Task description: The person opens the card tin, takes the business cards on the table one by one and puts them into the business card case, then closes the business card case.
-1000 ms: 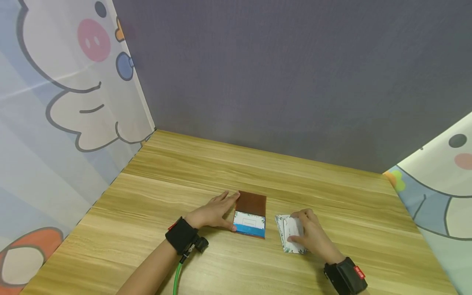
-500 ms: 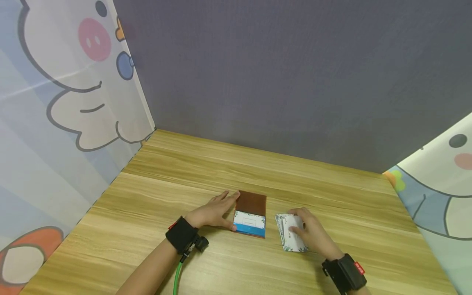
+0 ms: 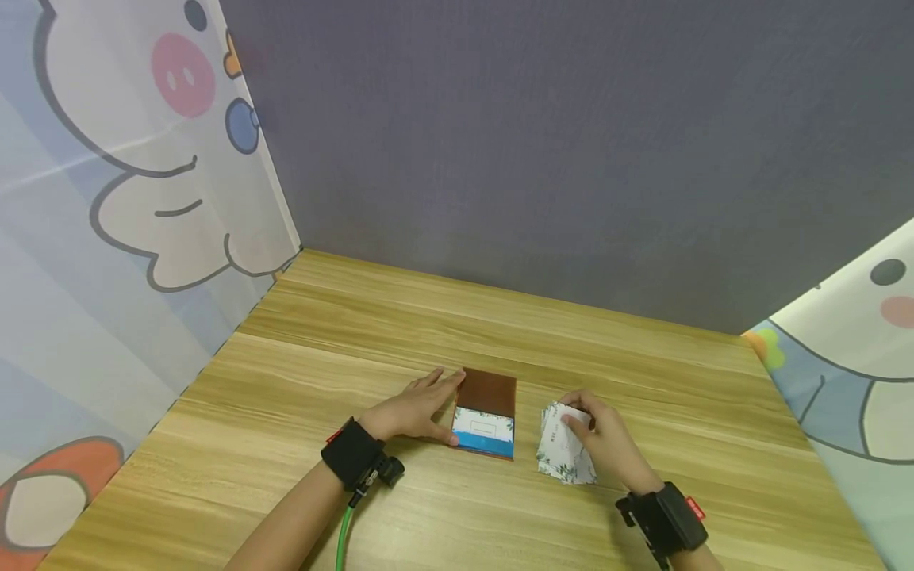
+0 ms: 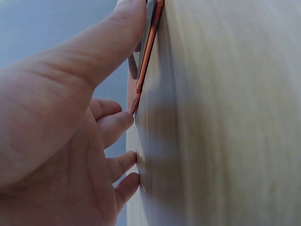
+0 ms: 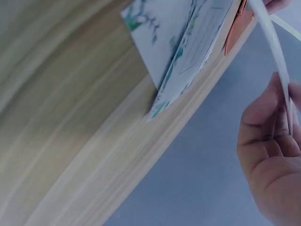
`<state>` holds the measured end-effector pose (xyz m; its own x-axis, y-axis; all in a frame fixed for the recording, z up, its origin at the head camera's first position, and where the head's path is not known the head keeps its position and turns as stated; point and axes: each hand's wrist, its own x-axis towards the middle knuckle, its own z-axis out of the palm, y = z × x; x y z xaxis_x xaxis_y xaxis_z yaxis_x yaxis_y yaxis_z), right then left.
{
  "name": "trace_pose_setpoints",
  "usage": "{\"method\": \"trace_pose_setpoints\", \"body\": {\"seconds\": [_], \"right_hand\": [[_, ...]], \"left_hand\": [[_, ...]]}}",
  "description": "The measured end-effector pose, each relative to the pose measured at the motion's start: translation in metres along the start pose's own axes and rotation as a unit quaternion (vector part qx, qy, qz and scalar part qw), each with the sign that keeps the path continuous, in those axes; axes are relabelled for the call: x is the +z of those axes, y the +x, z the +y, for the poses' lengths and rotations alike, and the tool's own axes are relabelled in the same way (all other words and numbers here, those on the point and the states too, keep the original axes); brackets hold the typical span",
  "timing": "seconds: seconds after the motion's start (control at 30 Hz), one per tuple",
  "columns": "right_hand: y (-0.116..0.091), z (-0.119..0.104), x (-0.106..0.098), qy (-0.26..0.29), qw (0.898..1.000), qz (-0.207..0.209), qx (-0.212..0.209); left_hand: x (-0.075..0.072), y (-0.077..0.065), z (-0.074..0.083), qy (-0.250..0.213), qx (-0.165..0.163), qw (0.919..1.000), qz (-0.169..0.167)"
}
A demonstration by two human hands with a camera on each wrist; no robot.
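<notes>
In the head view a brown card holder (image 3: 487, 392) lies opened out on the table, with a white leaf-patterned card (image 3: 482, 423) and a blue strip in its lower part. My left hand (image 3: 410, 414) rests at its left side, fingers spread, thumb on the lower left corner. To the right, my right hand (image 3: 608, 446) pinches a white card (image 3: 560, 438) between thumb and fingers. The right wrist view shows that card (image 5: 275, 44) raised edge-on above several loose leaf-patterned cards (image 5: 200, 44). Whether more than one card is held, I cannot tell.
The wooden table (image 3: 400, 507) ends at a dark grey panel (image 3: 500, 159) behind. Cartoon-printed curtains (image 3: 164, 238) hang on both sides. A green cable (image 3: 343, 535) runs from the left wrist strap to the bottom of the view.
My right hand has lifted and tilted the card off the pile, its fingers shifting slightly away from me and to the left. The left hand and the card holder have stayed still.
</notes>
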<state>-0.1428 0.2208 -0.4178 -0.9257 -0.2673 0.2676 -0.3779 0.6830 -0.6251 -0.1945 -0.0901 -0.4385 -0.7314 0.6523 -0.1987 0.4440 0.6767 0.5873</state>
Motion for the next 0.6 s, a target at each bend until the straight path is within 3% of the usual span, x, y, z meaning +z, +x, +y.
{"method": "trace_pose_setpoints", "body": {"seconds": [0.27,0.6], "right_hand": [[0.006,0.001,0.007,0.008,0.999,0.030,-0.037],[0.013,-0.002,0.012,0.027,0.998,0.048,0.023]], "left_hand": [[0.000,0.000,0.000,0.001,0.002,1.0000,0.000],[0.000,0.001,0.000,0.002,0.000,1.0000,-0.002]]}}
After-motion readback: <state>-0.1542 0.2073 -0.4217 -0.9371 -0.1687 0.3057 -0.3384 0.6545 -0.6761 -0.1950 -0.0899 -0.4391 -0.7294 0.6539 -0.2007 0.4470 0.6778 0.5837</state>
